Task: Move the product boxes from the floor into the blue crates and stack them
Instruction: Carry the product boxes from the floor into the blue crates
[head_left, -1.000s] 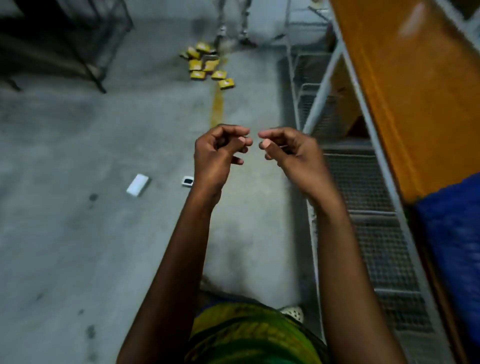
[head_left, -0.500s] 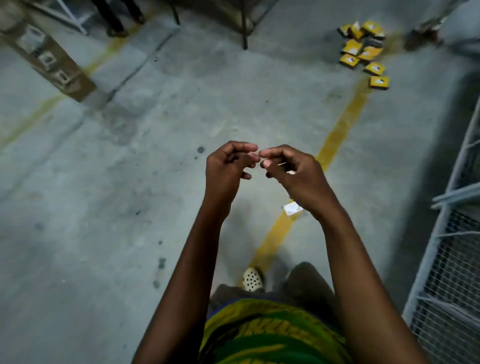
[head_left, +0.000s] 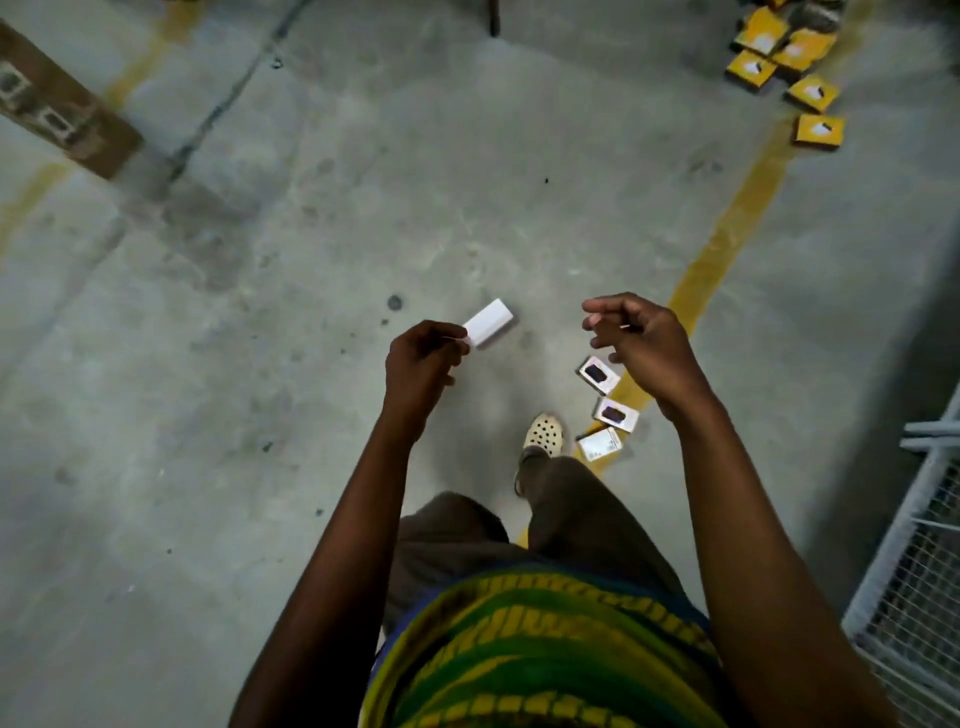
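A white oblong box (head_left: 488, 323) lies on the concrete floor, casting a shadow; its near corner sits just behind the curled fingertips of my left hand (head_left: 423, 364), which is raised at waist height and holds nothing I can make out. My right hand (head_left: 641, 340) hovers loosely curled and empty above three small white boxes (head_left: 615, 414) lined up along a yellow floor line (head_left: 727, 249). Several yellow boxes (head_left: 813, 93) lie scattered at the far upper right. No blue crate is in view.
A wire-mesh rack (head_left: 914, 571) stands at the right edge. A brown cardboard carton (head_left: 62, 104) lies at the upper left. My foot in a pale perforated shoe (head_left: 543, 434) is just left of the small boxes. Bare concrete spreads to the left.
My view has swung left, away from the rack and down to the floor. My hands, which were touching at the fingertips, have moved apart. The small boxes at my feet have come into sight.
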